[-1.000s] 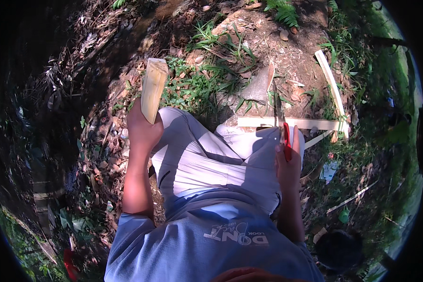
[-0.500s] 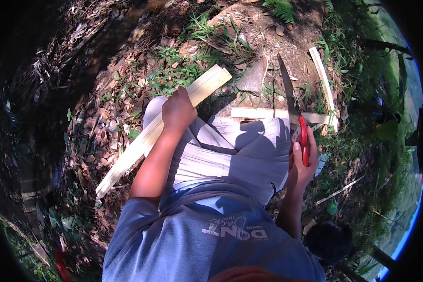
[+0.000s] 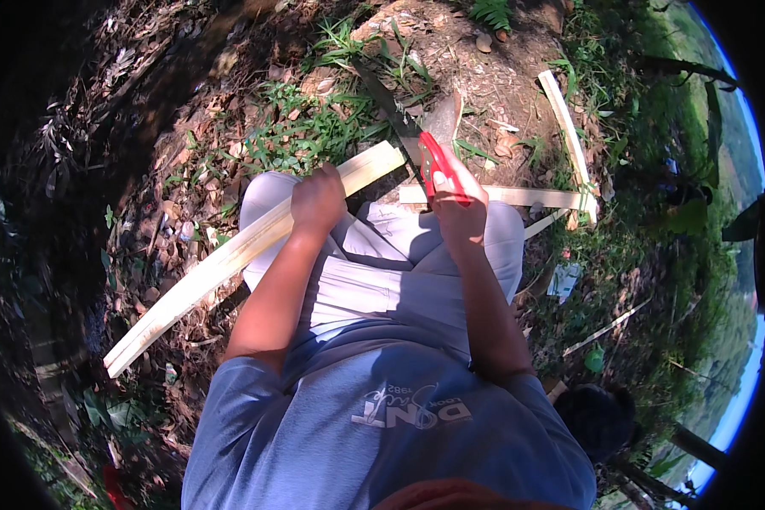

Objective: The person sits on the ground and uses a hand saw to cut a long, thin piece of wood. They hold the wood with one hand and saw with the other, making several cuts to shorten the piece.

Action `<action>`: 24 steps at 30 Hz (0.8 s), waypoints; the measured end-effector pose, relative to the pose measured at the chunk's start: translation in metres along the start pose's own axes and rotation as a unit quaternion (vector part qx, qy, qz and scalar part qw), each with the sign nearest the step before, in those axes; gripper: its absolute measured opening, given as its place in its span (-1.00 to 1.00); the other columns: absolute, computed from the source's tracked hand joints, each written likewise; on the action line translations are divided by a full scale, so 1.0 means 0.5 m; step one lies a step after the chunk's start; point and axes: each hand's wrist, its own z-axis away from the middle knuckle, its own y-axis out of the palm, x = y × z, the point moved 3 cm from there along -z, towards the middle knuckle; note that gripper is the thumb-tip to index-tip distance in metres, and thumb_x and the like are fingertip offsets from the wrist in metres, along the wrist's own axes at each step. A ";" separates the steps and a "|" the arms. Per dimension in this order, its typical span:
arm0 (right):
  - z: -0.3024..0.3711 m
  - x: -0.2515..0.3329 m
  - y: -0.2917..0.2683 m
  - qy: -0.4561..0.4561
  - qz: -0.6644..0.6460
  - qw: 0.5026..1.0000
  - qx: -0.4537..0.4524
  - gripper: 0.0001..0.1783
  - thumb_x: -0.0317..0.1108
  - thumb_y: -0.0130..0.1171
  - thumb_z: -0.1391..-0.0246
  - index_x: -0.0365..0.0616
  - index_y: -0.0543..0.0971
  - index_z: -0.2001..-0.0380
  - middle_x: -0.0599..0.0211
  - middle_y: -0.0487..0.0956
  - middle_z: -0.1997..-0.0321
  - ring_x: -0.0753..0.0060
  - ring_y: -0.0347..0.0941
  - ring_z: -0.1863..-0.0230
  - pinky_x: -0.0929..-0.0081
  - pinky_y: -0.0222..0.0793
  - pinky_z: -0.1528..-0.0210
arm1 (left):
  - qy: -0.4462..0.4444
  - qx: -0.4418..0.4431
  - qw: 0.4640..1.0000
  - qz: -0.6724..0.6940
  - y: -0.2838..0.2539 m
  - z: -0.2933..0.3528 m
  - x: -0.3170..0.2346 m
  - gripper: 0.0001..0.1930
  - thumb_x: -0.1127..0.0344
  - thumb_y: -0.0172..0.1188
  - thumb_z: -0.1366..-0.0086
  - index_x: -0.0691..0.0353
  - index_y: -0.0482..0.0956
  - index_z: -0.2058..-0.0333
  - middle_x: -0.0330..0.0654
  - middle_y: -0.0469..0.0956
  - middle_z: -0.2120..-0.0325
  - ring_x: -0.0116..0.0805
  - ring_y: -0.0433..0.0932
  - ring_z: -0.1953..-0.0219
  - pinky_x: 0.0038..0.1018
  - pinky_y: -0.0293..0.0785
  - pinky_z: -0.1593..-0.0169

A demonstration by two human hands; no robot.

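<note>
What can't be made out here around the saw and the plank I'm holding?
All in the head view:
Left hand: its palm is hidden by the back of the hand and the wooden plank.
Handsaw: part of its red handle is covered by the right hand.
Contact between blade and plank end: too small to tell.
Red object, lower left: too dim near the rim.

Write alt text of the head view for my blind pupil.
A seated person's bare left hand grips a long, pale wooden plank over the left leg; the bare right hand holds a red-handled, dark-bladed saw near its far end. Pale wooden strips lie to the right.
</note>
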 end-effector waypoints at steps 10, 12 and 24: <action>-0.120 -0.068 0.046 0.006 -0.049 0.998 0.025 -0.49 -0.43 0.26 -0.37 -0.18 0.56 -0.36 0.46 0.71 0.11 0.75 0.42 0.38 0.66 0.39 0.32 | -0.008 -0.019 1.000 0.002 -0.014 0.002 0.004 -0.86 0.37 0.20 -0.23 0.24 0.54 0.25 -0.05 0.69 0.41 -0.07 0.76 0.38 -0.21 0.71 0.31; -0.137 -0.079 0.054 -0.006 -0.027 0.999 0.023 -0.50 -0.43 0.27 -0.37 -0.22 0.57 -0.34 0.41 0.72 0.08 0.72 0.47 0.31 0.64 0.44 0.24 | -0.007 -0.023 1.000 -0.004 -0.011 0.003 0.002 -0.86 0.37 0.20 -0.22 0.24 0.53 0.25 -0.05 0.69 0.41 -0.08 0.76 0.38 -0.21 0.71 0.31; -0.155 -0.087 0.056 0.008 0.000 1.000 0.027 -0.50 -0.45 0.26 -0.34 -0.32 0.56 -0.32 0.19 0.76 -0.04 0.54 0.65 0.00 0.54 0.53 -0.12 | 0.002 -0.019 1.000 -0.020 -0.006 0.005 -0.004 -0.85 0.35 0.21 -0.23 0.23 0.53 0.25 -0.07 0.68 0.40 -0.09 0.77 0.37 -0.22 0.71 0.31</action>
